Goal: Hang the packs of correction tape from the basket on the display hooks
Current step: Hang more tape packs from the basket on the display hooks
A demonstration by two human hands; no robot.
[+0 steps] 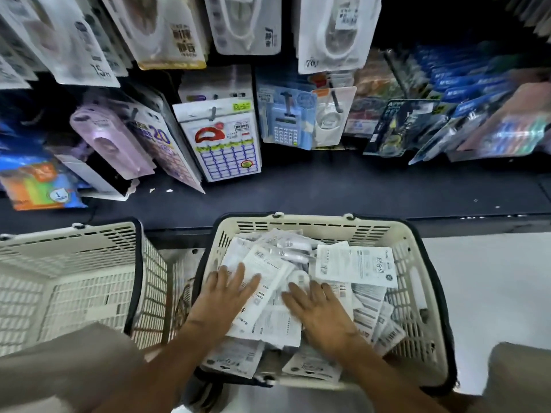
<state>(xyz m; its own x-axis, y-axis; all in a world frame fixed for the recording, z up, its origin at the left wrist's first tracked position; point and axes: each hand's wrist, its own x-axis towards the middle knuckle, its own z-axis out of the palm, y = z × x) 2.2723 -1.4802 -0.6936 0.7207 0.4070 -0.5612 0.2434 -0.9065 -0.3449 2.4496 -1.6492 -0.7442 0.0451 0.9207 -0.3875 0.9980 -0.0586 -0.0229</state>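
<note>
Both hands were down in the cream basket [417, 263], which sat on the floor right in front of the person. The left hand [229, 289] lay flat on the pile with fingers spread and nearly straight, pressing on a white pack, nothing pinched. The right hand [319, 308] was the same: palm down, fingers extended over the packs, no grip visible; its fingertips were a bit blurred, so a light pinch underneath can't be ruled out.

The packs of correction tape [356, 265] filled the basket in a loose heap, mostly back side up, overlapping at odd angles, some tucked under the wrists.

The step looked like sorting or gathering before a pick. To do it well, square a few packs into one stack with all hang holes at the same end, then grip the stack by its edge rather than scooping, since the glossy cards would likely slide apart. Keep one hand free for steadying the hook.

A second cream basket [89, 263] stood just beside on the left; its contents were not readable.

Farther off, past the dark shelf base [328, 189], hung the display: a label sheet pack [226, 144], a blue calculator pack [286, 123], and white correction tape packs [331, 31] higher up on hooks. Which hook had room could not be told.
</note>
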